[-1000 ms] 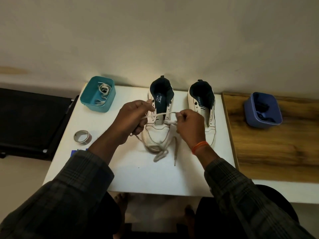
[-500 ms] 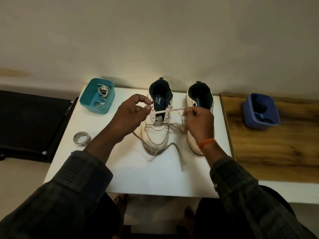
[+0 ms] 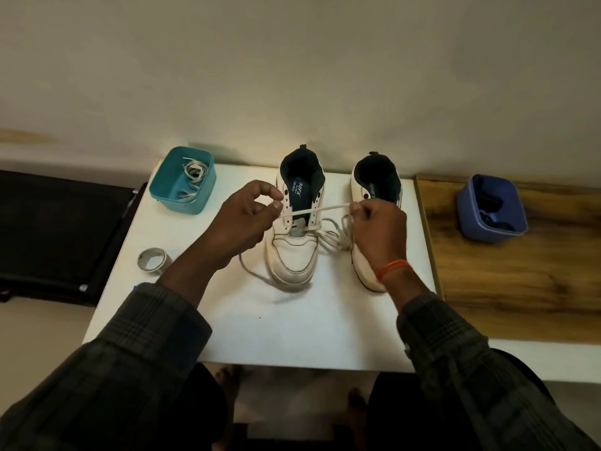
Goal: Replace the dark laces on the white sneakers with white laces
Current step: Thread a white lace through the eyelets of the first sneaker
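fingers (image 3: 357,208) on one lace (image 3: 320,209), two sneakers (image 3: 294,242)

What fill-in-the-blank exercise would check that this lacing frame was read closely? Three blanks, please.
1. The right hand pulls a white lace across the ____ sneaker.
2. Spare white laces lie in the ____ tub.
3. The roll of tape sits on the white table, to the ____ of the left hand.

Missing words: left; teal; left
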